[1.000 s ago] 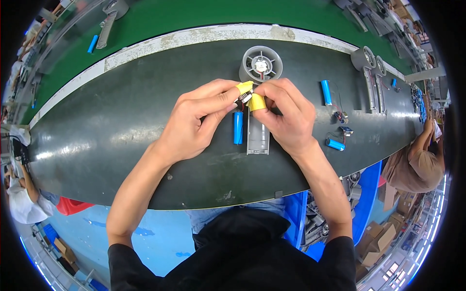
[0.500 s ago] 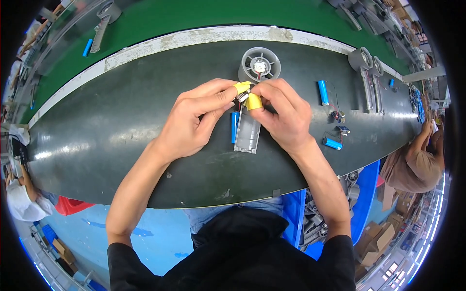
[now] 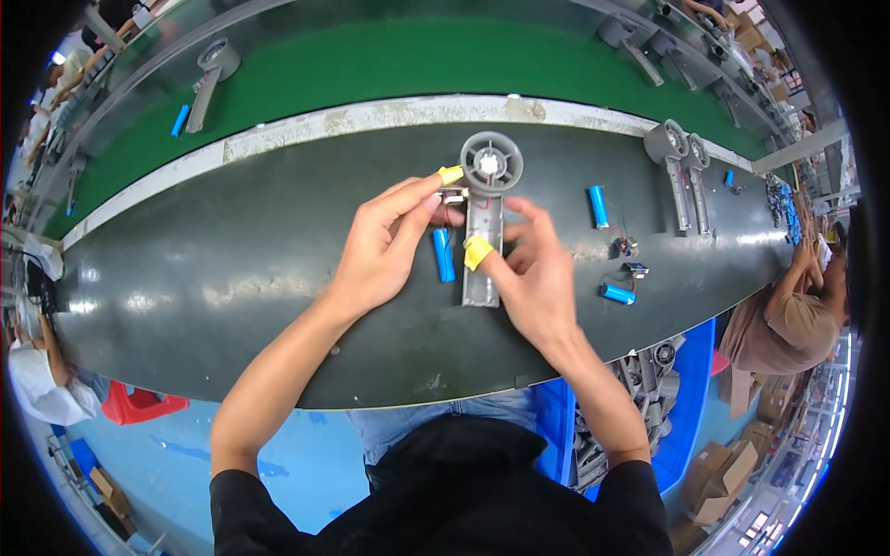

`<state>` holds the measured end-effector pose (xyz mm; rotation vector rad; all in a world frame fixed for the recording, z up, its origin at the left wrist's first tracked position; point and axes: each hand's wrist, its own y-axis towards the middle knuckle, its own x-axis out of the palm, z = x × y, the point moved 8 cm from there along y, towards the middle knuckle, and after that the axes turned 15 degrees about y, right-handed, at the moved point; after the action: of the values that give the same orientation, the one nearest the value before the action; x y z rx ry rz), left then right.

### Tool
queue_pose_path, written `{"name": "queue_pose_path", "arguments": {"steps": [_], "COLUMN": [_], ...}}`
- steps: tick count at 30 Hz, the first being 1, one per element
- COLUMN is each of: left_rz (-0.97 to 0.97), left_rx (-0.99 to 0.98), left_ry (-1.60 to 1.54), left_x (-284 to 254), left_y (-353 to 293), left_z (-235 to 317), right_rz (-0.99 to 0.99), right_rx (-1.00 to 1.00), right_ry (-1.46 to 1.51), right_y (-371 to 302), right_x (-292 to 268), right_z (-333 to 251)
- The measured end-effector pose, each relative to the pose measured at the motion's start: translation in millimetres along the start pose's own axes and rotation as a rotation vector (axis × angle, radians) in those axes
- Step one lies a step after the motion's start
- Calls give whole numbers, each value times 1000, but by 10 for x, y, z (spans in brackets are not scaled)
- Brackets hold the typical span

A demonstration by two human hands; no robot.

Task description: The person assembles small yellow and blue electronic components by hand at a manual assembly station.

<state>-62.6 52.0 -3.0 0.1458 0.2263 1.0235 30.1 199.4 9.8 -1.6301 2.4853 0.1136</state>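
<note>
Pinching left hand (image 3: 380,255): closed on a small circuit board (image 3: 452,195), gripped between thumb and fingers; a yellow wrap (image 3: 451,175) covers one fingertip.
Right hand (image 3: 540,283): fingers parted and slightly blurred, its wrapped thumb over the handle (image 3: 483,222), the other fingers to the right of it — whether they touch the plastic, I cannot tell.
Fan body: grey, lying on the dark table (image 3: 232,250) straight ahead of the person; its round head (image 3: 489,164) is a spoked ring with a whitish hub, and the handle is a narrow trough, hollow side up, pointing toward the person.
Circuit board: held just left of the handle's upper part, pale and dark; finer detail is too small to tell.
Blue cell (image 3: 444,256): below the left fingers, beside the handle, with thin wires near its upper end.
Far edge: a scuffed white strip (image 3: 371,118), a band of dark surface between it and the ring.
Near edge: curved, well apart from the handle's end; a blue bin (image 3: 686,398) of grey parts (image 3: 649,394) sits below, rightward.
Left room: broad tabletop beyond the left forearm.
Right room: a narrower gap — then two more blue cells (image 3: 598,207) with wired boards (image 3: 636,270).
</note>
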Motion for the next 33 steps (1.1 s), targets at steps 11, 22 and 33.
{"name": "queue_pose_path", "arguments": {"steps": [11, 22, 33], "left_rz": [417, 502, -47], "left_rx": [-33, -45, 271], "left_ry": [326, 916, 799], "left_x": [-1235, -1725, 425], "left_y": [1540, 1742, 1243], "left_z": [-219, -616, 191], "right_rz": [-94, 20, 445], "right_rx": [-371, -439, -91], "right_ry": [-57, -252, -152], "right_y": [1990, 2387, 148], "right_x": [908, 552, -2590], "right_z": [-427, -365, -93]}}
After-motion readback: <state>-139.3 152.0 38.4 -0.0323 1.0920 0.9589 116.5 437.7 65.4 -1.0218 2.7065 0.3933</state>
